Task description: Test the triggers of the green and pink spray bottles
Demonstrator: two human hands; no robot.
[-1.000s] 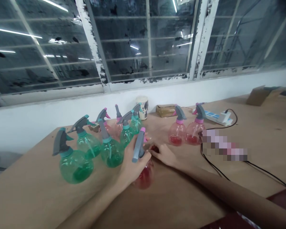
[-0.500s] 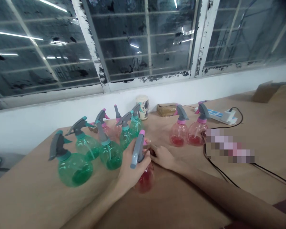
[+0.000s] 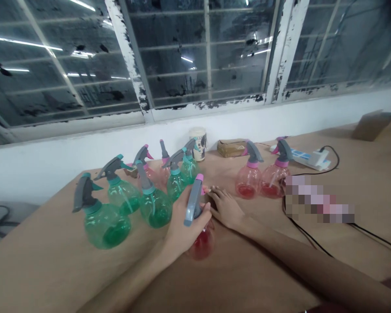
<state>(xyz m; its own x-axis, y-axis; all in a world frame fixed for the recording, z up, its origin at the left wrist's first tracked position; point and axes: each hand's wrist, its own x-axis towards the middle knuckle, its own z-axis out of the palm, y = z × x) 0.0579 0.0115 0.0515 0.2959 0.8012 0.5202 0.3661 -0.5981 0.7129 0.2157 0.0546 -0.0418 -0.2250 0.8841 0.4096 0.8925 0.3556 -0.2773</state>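
Note:
My left hand is wrapped round the neck of a pink spray bottle with a grey trigger head, which stands on the brown table. My right hand reaches in from the right, and its bent fingers touch the front of the trigger head; I cannot make out whether they pinch anything. To the left of my hands stand several green spray bottles. Behind them are pink ones.
Two more pink spray bottles stand to the right of my hands. Behind them lie a white power strip with a black cable, a small brown box and a paper cup. A cardboard piece sits far right under the windows.
The view has shifted slightly. My left hand keeps its grip on the pink bottle, and my right hand stays at the trigger head, fingers a little more over it.

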